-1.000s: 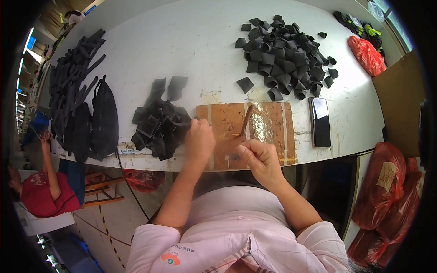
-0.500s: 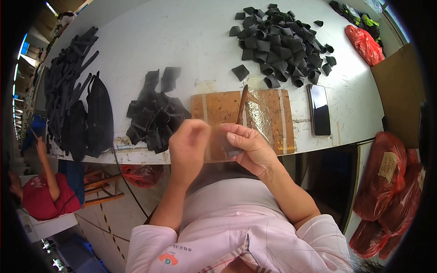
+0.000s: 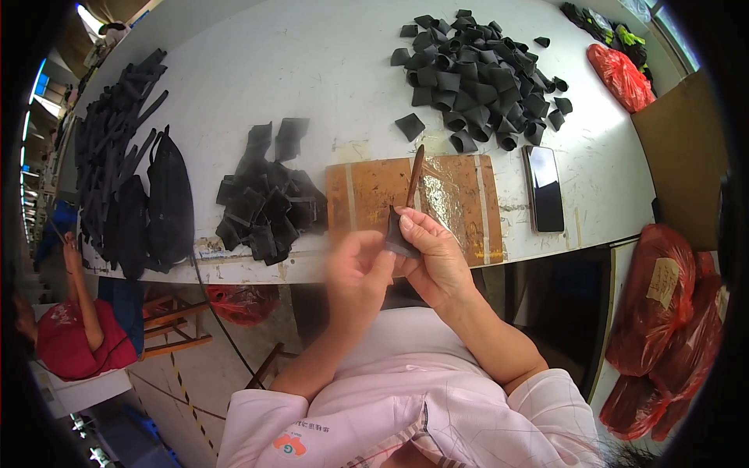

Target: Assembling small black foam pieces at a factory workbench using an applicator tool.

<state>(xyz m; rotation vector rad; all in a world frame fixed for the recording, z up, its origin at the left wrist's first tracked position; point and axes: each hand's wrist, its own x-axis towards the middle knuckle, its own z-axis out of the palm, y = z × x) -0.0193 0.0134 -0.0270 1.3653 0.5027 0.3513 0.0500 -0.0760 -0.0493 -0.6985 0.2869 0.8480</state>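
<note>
In front of me, my right hand (image 3: 433, 253) pinches a small dark fabric piece (image 3: 401, 239) between thumb and fingers. My left hand (image 3: 359, 273) is close against the piece's lower left side, its fingers curled and smeared by motion; whether it grips the fabric is unclear. Just beyond the right fingertips a slim brown stick-like tool (image 3: 417, 173) points away over a brown board (image 3: 374, 187). Its near end is hidden behind the fingers, so I cannot tell whether it is held or lying there. Flat black pieces (image 3: 273, 203) lie heaped left of the board.
Many short black fabric tubes (image 3: 476, 78) are piled at the far right. A phone (image 3: 544, 187) lies right of the board. Black strips (image 3: 117, 140) and a black pouch (image 3: 170, 195) cover the left side. Red bags (image 3: 655, 312) stand right; another person (image 3: 82, 335) is left.
My left hand has moved right and slightly down, toward the dark piece. The piece now shows more plainly in my right hand, which has shifted little.
</note>
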